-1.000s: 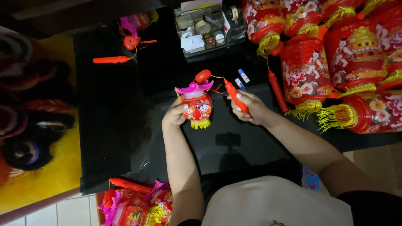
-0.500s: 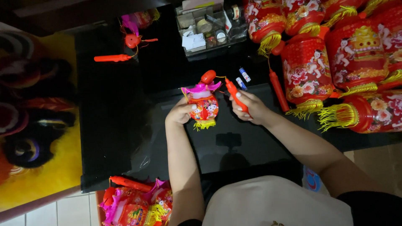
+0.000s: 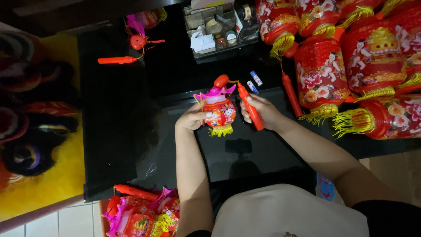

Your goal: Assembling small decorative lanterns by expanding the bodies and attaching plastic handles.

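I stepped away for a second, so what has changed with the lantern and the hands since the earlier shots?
The small lantern in the left hand shifted slightly right and down, toward the right hand. Both grips stayed: left on the lantern, right on the orange stick. The table items stayed put.

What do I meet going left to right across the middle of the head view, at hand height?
Yellow furry costume head → bare black table → left hand → small red lantern → red handle stick → right hand → large red lanterns.

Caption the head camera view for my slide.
Left hand steadies a small red lantern; right hand grips its orange handle stick.
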